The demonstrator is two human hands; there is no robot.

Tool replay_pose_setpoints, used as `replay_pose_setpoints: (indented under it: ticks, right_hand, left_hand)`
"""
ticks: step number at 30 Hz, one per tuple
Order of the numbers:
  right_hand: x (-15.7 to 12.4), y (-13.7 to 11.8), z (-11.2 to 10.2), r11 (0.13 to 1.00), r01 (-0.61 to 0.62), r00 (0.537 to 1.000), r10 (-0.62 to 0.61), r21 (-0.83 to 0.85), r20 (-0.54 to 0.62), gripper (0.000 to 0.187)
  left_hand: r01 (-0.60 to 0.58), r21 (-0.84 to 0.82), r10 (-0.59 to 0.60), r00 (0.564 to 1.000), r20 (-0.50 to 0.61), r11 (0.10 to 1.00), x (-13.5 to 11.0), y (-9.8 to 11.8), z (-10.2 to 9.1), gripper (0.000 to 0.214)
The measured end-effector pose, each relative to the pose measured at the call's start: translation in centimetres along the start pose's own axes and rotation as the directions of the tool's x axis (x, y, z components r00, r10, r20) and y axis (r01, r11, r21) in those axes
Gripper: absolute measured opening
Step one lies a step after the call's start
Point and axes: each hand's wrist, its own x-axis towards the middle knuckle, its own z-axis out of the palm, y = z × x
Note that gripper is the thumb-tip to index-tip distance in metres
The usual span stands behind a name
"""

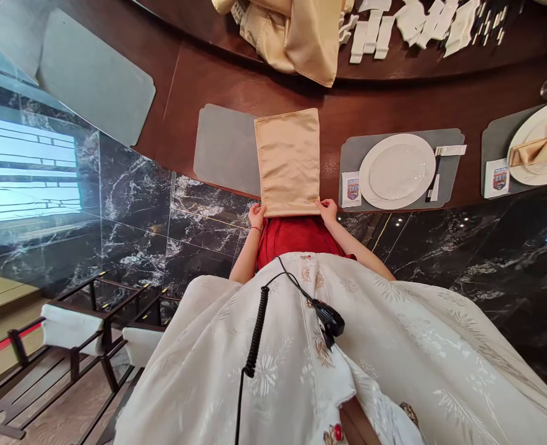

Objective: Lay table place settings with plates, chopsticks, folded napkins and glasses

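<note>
A folded beige cloth napkin (288, 159) lies flat on a dark wooden table (217, 80), partly over a grey placemat (224, 148), with its near edge hanging over the table's edge. My left hand (256, 216) pinches the napkin's near left corner. My right hand (327, 210) pinches the near right corner. Both hands are closed on the cloth at the table's edge.
To the right, a white plate (397, 171) sits on a grey placemat with chopsticks (434, 176) and a small card (351, 188). Farther right another plate (539, 142) holds a folded napkin. A heap of beige napkins (296, 31) and white rests (379, 34) lie on the raised centre. Chairs (73, 327) stand lower left.
</note>
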Motion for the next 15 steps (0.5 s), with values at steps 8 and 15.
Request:
replay_pose_setpoints:
  ticks: [8,15]
  right_hand:
    - [0.9,-2.2,-3.4,0.998,0.038,0.896,-0.059,0.056,0.440,0.027]
    - [1.4,-8.3,-4.6,0.798,0.592,0.775,-0.602,0.113,0.191,0.018]
  left_hand:
    - [-0.204,0.247,0.088,0.907,0.412,0.947,1.4,4.5,-2.8,0.026]
    - [-0.686,0.112,0.603,0.696,0.389,0.719,0.9,11.1,-1.3,0.028]
